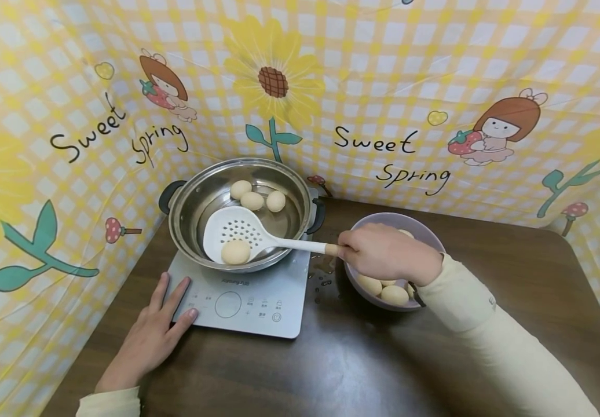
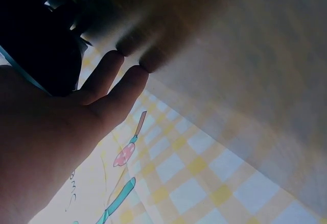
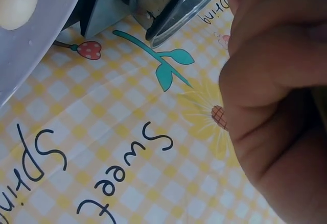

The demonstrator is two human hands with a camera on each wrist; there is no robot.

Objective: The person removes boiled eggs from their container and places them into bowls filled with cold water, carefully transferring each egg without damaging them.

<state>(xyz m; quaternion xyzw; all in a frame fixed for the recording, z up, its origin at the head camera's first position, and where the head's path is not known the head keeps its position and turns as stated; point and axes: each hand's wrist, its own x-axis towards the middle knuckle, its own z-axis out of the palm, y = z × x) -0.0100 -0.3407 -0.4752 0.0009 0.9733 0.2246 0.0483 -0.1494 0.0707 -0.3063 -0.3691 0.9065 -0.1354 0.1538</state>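
Observation:
My right hand (image 1: 383, 250) grips the wooden-ended handle of a white slotted skimmer (image 1: 242, 225). One egg (image 1: 236, 252) lies on the skimmer's head, which is tilted inside a steel pot (image 1: 185, 243). Three more eggs (image 1: 251, 201) sit beyond it in the pot. Below the right hand is a purple bowl (image 1: 363, 221) of several eggs (image 1: 394, 295), partly hidden by that hand and wrist. My left hand (image 1: 151, 333) has its fingers spread, thumb and fingertips at the left edge of the white induction cooker (image 1: 274, 315) under the pot.
Water drops (image 1: 324, 283) dot the brown table (image 1: 362, 359) between cooker and bowl. Black side handles (image 1: 318, 215) stick out from the pot. A yellow checked cloth (image 1: 373, 75) with flowers and lettering covers the walls behind and at both sides.

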